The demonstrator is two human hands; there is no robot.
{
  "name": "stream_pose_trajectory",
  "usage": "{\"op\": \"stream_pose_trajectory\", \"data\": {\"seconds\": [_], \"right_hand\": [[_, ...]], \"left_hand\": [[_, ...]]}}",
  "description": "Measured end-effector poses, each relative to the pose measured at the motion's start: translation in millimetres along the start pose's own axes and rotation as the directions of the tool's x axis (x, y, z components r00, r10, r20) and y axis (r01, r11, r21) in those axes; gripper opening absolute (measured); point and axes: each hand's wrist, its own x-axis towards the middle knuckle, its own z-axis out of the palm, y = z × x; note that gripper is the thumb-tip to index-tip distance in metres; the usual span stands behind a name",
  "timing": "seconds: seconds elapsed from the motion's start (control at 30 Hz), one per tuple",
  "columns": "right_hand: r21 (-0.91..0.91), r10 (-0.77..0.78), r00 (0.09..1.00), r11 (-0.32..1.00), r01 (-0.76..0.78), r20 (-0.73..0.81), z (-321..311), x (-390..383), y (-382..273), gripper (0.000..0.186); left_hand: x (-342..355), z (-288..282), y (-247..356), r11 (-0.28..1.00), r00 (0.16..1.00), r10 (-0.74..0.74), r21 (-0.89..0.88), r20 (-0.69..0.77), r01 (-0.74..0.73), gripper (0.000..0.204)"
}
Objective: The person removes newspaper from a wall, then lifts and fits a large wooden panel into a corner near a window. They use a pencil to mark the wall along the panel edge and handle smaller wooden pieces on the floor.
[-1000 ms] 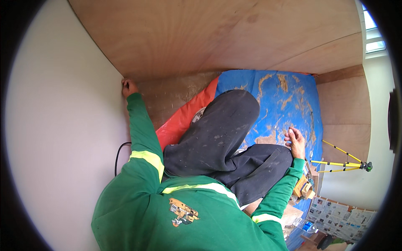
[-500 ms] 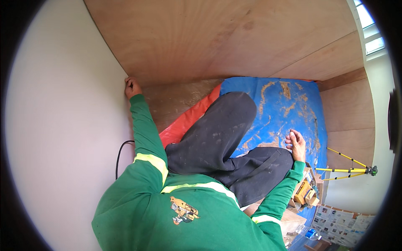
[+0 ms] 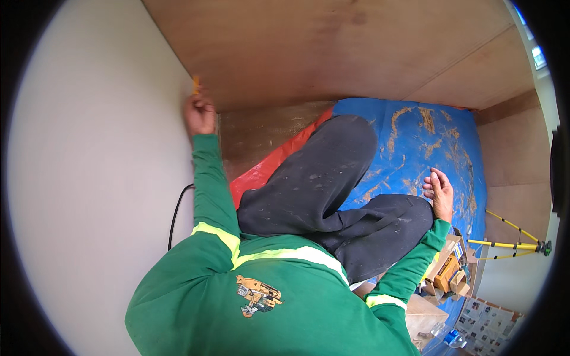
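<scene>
My left hand point(image 3: 200, 113) is raised at the corner where the white wall point(image 3: 101, 154) meets the plywood panel point(image 3: 332, 47). A small, slim yellow-orange tool point(image 3: 196, 85) sticks up from its fingers, against the seam; blur hides its exact kind. On the right, my right hand point(image 3: 439, 194) hovers beside my bent knee, above the blue tarp point(image 3: 409, 148). Its fingers are curled in with the thumb against them. Whatever they may pinch is too small to make out.
An orange-red sheet point(image 3: 267, 172) borders a bare brown board point(image 3: 255, 133) by the corner. Sawdust lies over the tarp. To the right are a yellow tripod point(image 3: 504, 244), an open cardboard box with small boxes point(image 3: 448, 273) and a plastic bottle point(image 3: 454, 339). A black cable point(image 3: 176, 213) hangs along the wall.
My left hand has moved up along the corner seam, and the yellow-orange tool now shows in it. The view has shifted slightly; my right hand keeps its place near the knee.
</scene>
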Motion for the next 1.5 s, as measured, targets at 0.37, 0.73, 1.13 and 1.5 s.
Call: {"op": "stream_pose_trajectory", "data": {"seconds": [0.37,0.73,1.13,1.5], "right_hand": [[-0.099,0.050,0.999,0.994,-0.050,-0.011,-12.4,3.3,15.0,0.059],[-0.131,0.059,0.998,0.990,-0.059,-0.006,-11.6,12.9,15.6,0.057],[-0.098,0.058,0.997,0.993,-0.062,-0.045,-18.1,12.6,26.1,0.058],[-0.083,0.059,0.996,0.995,-0.064,-0.064,-15.6,8.7,22.4,0.057]], "left_hand": [[-35.0,-195.0,-5.3,0.969,0.601,0.130,0.229,-0.789,0.091,0.015],[7.7,-199.4,-2.8,0.906,0.329,0.264,0.117,-0.907,-0.406,0.010],[56.3,-316.1,4.2,0.795,0.549,0.196,-0.196,-0.812,-0.574,0.044],[-7.7,-243.1,-26.6,0.810,0.515,0.545,0.575,-0.661,-0.119,0.040]]}}
